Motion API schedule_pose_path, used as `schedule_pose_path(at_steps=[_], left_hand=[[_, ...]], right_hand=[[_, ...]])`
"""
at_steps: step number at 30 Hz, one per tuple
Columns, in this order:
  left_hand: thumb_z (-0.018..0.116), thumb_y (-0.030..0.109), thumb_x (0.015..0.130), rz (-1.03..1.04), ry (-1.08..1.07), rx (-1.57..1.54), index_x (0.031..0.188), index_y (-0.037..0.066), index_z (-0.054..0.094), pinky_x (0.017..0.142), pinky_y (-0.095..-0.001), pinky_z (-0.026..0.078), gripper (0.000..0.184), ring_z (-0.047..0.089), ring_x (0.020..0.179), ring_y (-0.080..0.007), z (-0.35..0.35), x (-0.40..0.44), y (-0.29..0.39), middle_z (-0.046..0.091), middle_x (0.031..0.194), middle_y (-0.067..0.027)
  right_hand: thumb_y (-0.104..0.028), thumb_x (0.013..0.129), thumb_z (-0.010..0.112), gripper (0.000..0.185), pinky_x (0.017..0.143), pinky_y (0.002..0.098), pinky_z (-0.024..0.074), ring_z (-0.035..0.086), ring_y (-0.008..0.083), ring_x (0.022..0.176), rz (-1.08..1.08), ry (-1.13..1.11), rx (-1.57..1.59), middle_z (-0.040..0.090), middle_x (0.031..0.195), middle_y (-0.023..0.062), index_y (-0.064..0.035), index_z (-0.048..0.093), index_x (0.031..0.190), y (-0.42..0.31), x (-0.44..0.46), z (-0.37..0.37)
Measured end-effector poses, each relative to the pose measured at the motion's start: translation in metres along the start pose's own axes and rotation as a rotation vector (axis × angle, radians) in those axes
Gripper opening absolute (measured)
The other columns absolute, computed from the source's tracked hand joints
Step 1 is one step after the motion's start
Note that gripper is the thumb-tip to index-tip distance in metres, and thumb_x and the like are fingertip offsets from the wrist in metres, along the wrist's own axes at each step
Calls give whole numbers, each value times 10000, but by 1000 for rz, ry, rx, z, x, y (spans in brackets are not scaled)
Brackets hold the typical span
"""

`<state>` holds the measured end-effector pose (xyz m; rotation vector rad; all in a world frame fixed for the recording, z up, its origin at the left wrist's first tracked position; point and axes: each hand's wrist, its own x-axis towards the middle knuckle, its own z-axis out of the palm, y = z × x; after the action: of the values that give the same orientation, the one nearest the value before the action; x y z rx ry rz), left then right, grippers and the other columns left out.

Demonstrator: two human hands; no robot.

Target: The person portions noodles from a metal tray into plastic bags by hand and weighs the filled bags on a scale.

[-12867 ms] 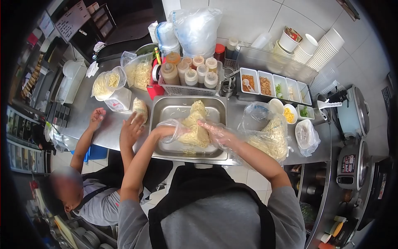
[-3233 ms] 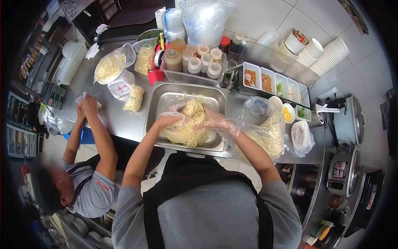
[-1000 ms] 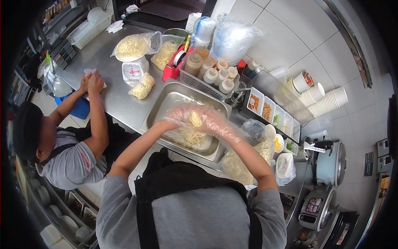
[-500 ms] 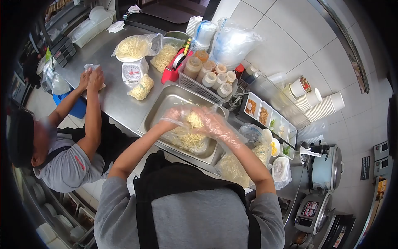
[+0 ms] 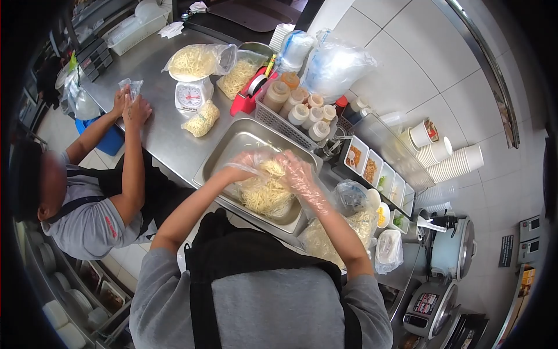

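Observation:
Pale yellow noodles [image 5: 267, 196] lie in a heap in the steel tray [image 5: 208, 165] in front of me. My left hand [image 5: 246, 163], in a clear plastic glove, curls around a bunch of noodles at the heap's left side. From the right, my right hand [image 5: 296, 175], also gloved, grips the same bunch, with strands showing between the two hands. The fingertips are partly hidden by noodles and glossy plastic. Just right of the tray lies a large clear bag of noodles [image 5: 325, 243].
A co-worker at left holds a small plastic bag [image 5: 133, 87]. Beyond the tray are a weighing scale [image 5: 189, 95] carrying bagged noodles, a tied noodle bag [image 5: 201, 118], a red tape dispenser [image 5: 246, 100] and a basket of sauce bottles [image 5: 276, 120]. Topping containers [image 5: 370, 168] stand at right.
My hands have shifted slightly over the heap, and more noodles show beneath them. The co-worker's hands have moved, and the plastic bag between them looks more spread. The view has shifted a little.

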<state>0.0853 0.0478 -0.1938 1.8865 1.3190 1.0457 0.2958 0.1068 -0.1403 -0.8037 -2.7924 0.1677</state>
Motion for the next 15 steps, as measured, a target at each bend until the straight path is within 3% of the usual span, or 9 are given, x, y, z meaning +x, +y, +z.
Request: schedule_pose_path(at_steps=[1, 4, 7, 11, 13, 15], left_hand=[[744, 347, 686, 116, 20, -27, 1226, 93, 531, 968, -364, 411, 633, 535, 1108, -300, -6, 1, 0, 560, 1213, -145], [756, 351, 678, -32, -99, 105, 1264, 92, 493, 1014, -348, 375, 692, 493, 1165, -287, -31, 0, 24, 511, 1280, -130], [780, 300, 630, 86, 70, 217, 1243, 109, 520, 971, -371, 404, 693, 507, 1129, -288, -23, -7, 11, 519, 1256, -120], [795, 292, 586, 46, 153, 434, 1235, 138, 536, 923, -387, 427, 715, 523, 1070, -298, -9, -29, 21, 534, 1188, -112], [803, 323, 575, -43, 170, 322, 1223, 147, 549, 909, -383, 430, 718, 525, 1051, -300, -4, -36, 16, 544, 1135, -112], [807, 348, 572, -76, 172, 248, 1210, 152, 561, 901, -383, 431, 711, 527, 1038, -299, 0, -38, 10, 549, 1096, -111]], right_hand=[[-198, 641, 706, 553, 682, 433, 500, 591, 329, 846, -37, 45, 0, 523, 1032, 118, -180, 531, 1165, -9, 3, -12], [-173, 600, 702, 566, 700, 419, 490, 566, 311, 882, -134, 184, -29, 532, 1016, 101, -162, 561, 1149, -31, 7, -39], [-151, 560, 687, 500, 748, 425, 469, 542, 296, 916, -223, 344, -114, 546, 987, 84, -132, 617, 1054, -32, 1, -24], [-197, 622, 694, 490, 810, 431, 440, 523, 301, 954, -144, 264, -23, 539, 1016, 89, -122, 585, 1094, -34, -16, -11], [-221, 676, 692, 463, 794, 435, 433, 514, 286, 949, -145, 260, -36, 526, 997, 87, -104, 566, 1106, -39, -18, -6], [-342, 634, 751, 644, 868, 460, 410, 505, 350, 998, -15, 146, 172, 523, 1071, 144, -92, 519, 1181, -43, -13, -22]])
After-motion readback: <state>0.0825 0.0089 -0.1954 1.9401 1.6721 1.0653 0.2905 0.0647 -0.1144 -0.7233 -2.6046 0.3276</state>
